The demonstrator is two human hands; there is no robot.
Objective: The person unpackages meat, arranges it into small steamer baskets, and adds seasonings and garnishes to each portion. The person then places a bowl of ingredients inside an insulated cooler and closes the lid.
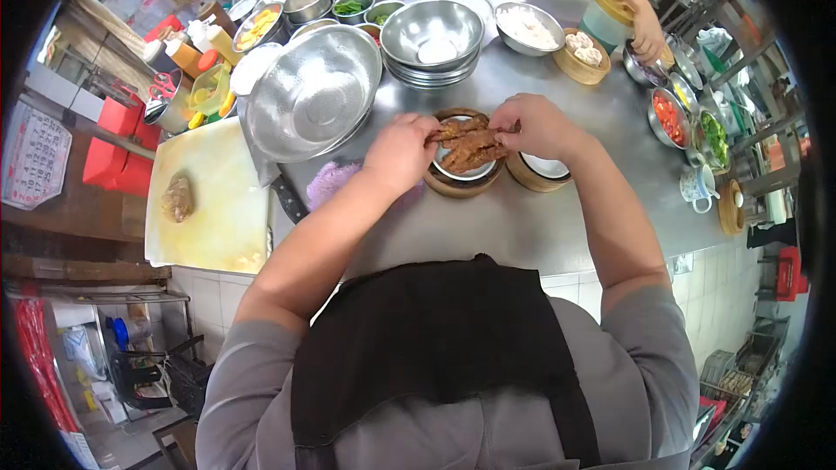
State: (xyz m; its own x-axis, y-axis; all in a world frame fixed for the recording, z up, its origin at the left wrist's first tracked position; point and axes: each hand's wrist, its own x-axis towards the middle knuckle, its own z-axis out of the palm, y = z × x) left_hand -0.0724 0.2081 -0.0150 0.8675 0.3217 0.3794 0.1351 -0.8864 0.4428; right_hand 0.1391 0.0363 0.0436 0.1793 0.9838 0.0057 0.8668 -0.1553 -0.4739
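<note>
Brown, glossy pieces of food [470, 150] lie over a white dish inside a round bamboo steamer [464, 188] at the middle of the steel table. My left hand [402, 150] pinches the left end of the food at the steamer's rim. On the right side, my right hand [538, 129] has its fingers closed on the other end. Just right of it sits a second bamboo steamer [542, 176] with a white dish, partly under my right wrist. A purple mesh cloth [329, 183] lies beneath and beside my left forearm.
Left are a large perforated bowl [315, 91], a cutting board [209, 226] with a wrapped item [178, 198], and a knife handle [289, 200]. Stacked bowls [433, 35] stand behind my hands. Another person's hand [647, 36] reaches into a bowl at the back right, near red food [668, 116].
</note>
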